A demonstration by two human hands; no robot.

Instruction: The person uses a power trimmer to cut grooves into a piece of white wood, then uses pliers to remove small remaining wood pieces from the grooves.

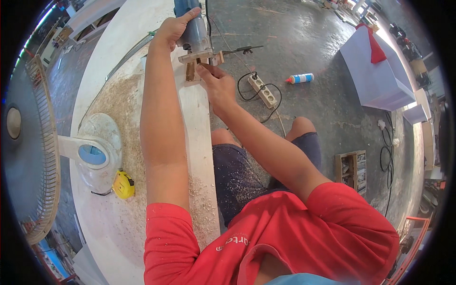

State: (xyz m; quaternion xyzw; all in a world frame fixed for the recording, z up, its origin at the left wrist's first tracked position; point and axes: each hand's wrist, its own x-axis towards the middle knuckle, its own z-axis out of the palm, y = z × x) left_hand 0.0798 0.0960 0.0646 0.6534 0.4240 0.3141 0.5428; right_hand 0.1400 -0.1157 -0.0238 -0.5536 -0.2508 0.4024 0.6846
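Note:
A blue and grey trim router (194, 34) stands at the far edge of the white work board, its power cord rising beside it. My left hand (172, 32) wraps round the router's body from the left, thumb laid across it. Below the motor sits its clear base plate (194, 56), over a small brown wooden piece (191, 71) on the board. Just under the base, my right hand (217, 84) has its fingers closed against the work; what they pinch is hidden. A dark clamp (244, 49) sticks out to the right beside a small wood block (218, 58).
Sawdust (124, 90) covers much of the white board (197, 123). On the left stand a fan (40, 142) and a yellow tape measure (123, 184). A power strip (262, 91), a glue bottle (300, 78) and a wooden crate (350, 172) lie on the floor to the right.

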